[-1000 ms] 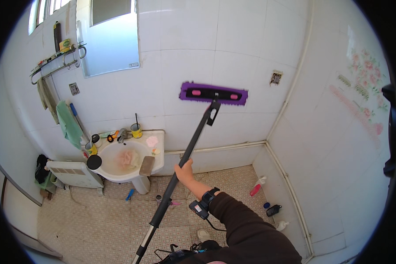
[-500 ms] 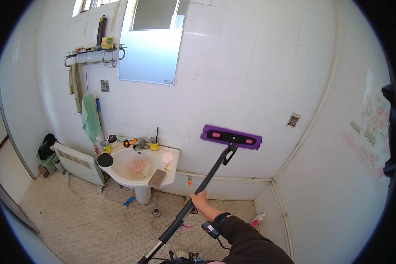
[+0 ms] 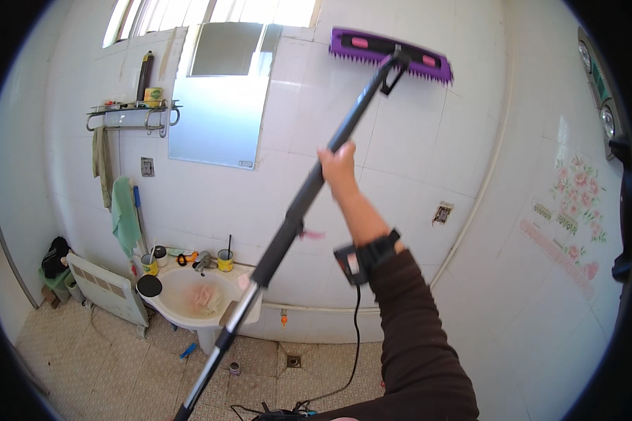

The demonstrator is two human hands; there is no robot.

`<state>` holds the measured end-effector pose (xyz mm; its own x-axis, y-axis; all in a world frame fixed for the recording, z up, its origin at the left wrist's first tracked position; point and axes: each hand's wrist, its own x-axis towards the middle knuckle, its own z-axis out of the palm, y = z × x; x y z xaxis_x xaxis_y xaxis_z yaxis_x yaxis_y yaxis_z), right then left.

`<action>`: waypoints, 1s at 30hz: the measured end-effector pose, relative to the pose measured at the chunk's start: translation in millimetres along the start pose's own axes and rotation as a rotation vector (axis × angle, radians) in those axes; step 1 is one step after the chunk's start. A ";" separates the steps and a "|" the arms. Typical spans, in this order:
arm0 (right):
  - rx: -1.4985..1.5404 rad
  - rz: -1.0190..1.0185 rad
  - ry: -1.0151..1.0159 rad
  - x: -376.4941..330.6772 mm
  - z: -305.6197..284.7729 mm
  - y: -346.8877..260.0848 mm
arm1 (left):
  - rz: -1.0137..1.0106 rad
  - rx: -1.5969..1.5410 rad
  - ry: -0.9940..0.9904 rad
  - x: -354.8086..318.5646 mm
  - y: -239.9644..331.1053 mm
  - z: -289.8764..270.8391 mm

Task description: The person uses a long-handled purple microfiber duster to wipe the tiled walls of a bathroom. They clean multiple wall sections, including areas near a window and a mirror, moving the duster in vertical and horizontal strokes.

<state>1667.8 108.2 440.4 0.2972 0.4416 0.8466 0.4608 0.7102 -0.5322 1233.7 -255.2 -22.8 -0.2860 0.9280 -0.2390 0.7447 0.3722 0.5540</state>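
My right hand (image 3: 339, 167) is wrapped round the dark handle of a flat mop (image 3: 279, 245), with the forearm raised from the lower right. The pole runs slantwise from the bottom edge up to a wide purple mop head (image 3: 432, 64), which is against or close to the white tiled wall, right of the mirror. Its black plate with two pink patches faces me. A black device (image 3: 358, 263) is strapped on my right wrist, and a cable hangs from it. My left hand does not show.
At the left stands a white washbasin (image 3: 182, 309) holding pinkish cloth in water. A mirror (image 3: 214, 119) and a metal shelf (image 3: 133, 109) hang above it. A white heater (image 3: 105, 288) leans near the left wall. A pipe (image 3: 481, 189) runs down the right corner, near an open wall socket (image 3: 442, 212).
My right hand has pushed the mop upward, and its purple head has gone from the middle of the wall to high beside the mirror. The view has tilted up and shifted right.
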 end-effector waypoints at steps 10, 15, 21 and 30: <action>-0.102 0.218 -0.050 105.9 43.4 -56.9 | 0.087 -0.173 0.003 7.0 91.6 -59.1; -0.204 0.087 0.007 70.2 48.2 -1.2 | 0.110 -0.117 -0.110 9.9 77.1 -37.8; -0.246 0.129 0.001 -28.2 53.8 31.8 | 0.135 0.067 -0.048 -14.5 -20.7 -23.6; -0.091 0.441 -0.145 -275.4 57.2 69.8 | -0.076 0.141 -0.177 -104.1 -184.3 -91.5</action>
<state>1570.3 67.5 170.6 0.3641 0.7667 0.5288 0.3902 0.3900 -0.8340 1071.1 -418.5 -27.0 -0.2437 0.8749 -0.4185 0.8056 0.4229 0.4150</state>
